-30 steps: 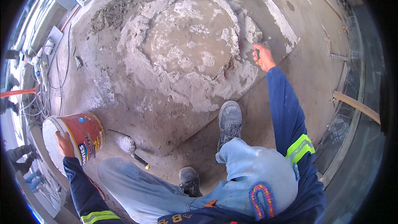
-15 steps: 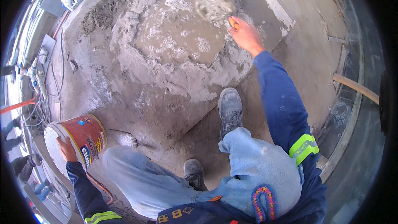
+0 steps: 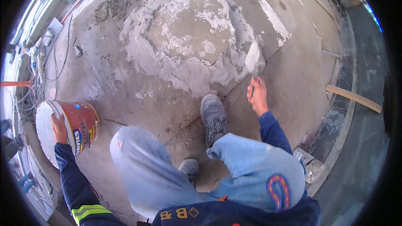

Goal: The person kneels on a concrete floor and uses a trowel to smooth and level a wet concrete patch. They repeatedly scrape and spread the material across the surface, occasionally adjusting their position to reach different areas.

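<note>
My right hand [image 3: 259, 95] is closed around the orange and dark handle of a trowel [image 3: 253, 57]. Its pale, mortar-smeared blade points away from me, at the right near edge of a ring of wet grey mortar [image 3: 184, 72]. Inside the ring lies a pool of murky, foamy water [image 3: 169, 35]. At the left, my left hand [image 3: 59, 129] grips a red and white paint bucket [image 3: 87, 121] at its white round end. The bucket is tilted over, with that white end facing left; its inside is not visible.
My boots [image 3: 213, 115] stand just this side of the mortar. Cables and plugs [image 3: 38, 60] lie along the left edge. A wooden strip [image 3: 354, 98] sticks out over the curb at right, and a crumpled bag [image 3: 309, 165] sits beside my right knee.
My right hand has drawn the trowel back from over the pool, nearer to me and to the right. My left hand stays on the bucket. The whole view has shifted slightly.
</note>
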